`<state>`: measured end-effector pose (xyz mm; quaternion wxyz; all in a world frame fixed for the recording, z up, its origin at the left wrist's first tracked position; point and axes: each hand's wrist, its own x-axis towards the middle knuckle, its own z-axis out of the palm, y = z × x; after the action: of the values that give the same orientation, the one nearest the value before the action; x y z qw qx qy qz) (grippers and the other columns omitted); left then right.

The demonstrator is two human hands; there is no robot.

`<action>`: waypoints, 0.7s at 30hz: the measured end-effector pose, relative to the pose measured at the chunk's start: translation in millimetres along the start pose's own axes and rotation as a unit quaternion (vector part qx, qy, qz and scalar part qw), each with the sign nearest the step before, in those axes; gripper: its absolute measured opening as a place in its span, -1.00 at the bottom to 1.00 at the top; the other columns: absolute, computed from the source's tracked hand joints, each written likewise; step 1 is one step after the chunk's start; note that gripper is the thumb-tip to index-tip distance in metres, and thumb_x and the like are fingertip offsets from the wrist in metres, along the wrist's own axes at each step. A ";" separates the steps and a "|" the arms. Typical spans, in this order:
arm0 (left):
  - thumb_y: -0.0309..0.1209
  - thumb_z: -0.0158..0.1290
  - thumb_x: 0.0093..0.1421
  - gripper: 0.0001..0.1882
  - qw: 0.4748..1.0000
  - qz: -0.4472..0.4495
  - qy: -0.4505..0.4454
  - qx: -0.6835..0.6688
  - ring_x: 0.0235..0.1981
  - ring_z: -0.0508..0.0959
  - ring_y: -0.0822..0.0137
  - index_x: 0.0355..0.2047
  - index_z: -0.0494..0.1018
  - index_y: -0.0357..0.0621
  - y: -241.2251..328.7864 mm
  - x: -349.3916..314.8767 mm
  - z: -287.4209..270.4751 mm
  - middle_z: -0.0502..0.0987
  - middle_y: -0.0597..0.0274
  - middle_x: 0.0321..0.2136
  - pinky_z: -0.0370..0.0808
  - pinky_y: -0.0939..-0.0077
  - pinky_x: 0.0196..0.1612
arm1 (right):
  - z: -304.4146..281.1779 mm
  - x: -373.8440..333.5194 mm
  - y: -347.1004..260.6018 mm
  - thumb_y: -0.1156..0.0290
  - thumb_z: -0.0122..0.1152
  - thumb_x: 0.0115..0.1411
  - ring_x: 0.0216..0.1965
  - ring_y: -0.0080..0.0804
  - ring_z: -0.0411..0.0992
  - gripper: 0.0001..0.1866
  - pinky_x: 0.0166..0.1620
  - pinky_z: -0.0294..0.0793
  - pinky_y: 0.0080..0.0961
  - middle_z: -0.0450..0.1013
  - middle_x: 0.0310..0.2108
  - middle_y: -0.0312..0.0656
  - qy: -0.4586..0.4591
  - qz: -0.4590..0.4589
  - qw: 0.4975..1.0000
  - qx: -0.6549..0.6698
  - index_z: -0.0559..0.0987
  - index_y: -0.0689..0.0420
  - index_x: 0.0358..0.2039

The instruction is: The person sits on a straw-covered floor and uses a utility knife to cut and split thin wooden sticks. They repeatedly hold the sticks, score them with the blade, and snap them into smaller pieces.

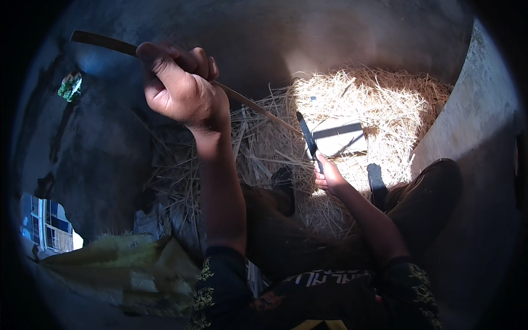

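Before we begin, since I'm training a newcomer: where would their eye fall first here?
Probably the brightly lit heap of straw-like shavings, upper right of centre. Next, the raised left hand, upper left, gripping a long thin strip. Just right of centre, the right hand holds a dark knife.

The left hand (pixel 184 85) grips a long strip (pixel 253 105), its far end near the knife (pixel 306 132) in the right hand (pixel 329 177), by a pale block (pixel 341 146) amid sunlit shavings (pixel 390 96).
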<state>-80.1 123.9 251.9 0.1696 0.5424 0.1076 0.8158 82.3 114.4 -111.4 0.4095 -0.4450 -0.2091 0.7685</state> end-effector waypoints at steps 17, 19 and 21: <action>-0.16 -0.21 0.49 -0.63 0.981 0.049 -0.098 -0.163 -0.72 -0.11 0.58 -0.46 0.25 -0.04 102.7 22.6 -38.8 -0.08 0.47 -0.74 -0.11 0.61 -0.66 | -0.3 -33.4 -17.2 0.01 0.14 0.32 -0.41 0.14 0.54 -0.59 -0.35 0.49 -0.05 0.52 -0.52 0.07 0.133 -0.489 0.740 -0.443 0.49 0.16 -0.27; -0.12 -0.16 0.48 -0.63 0.999 0.015 0.047 -0.006 -0.73 -0.05 0.58 -0.43 0.26 -0.07 49.8 9.7 6.7 -0.03 0.49 -0.70 -0.07 0.64 -0.66 | -63.6 19.7 8.3 -0.12 -0.07 0.37 -0.11 0.16 0.55 -0.38 -0.05 0.50 0.00 0.57 -0.26 0.20 0.267 -0.076 0.820 -0.501 0.57 0.28 -0.08; -0.09 -0.17 0.47 -0.60 0.987 -0.090 0.136 0.006 -0.71 0.00 0.56 -0.44 0.21 -0.07 -26.7 5.0 -19.0 0.02 0.46 -0.66 -0.01 0.63 -0.64 | -73.1 21.7 35.9 -0.16 -0.08 0.35 -0.03 0.17 0.52 -0.31 0.03 0.49 -0.02 0.55 -0.15 0.25 0.283 -0.045 0.808 -0.515 0.59 0.33 -0.09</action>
<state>-95.1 150.5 239.2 0.2231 0.4154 0.1827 0.8627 123.0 108.2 -184.9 0.1956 -0.7784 -0.4688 0.3690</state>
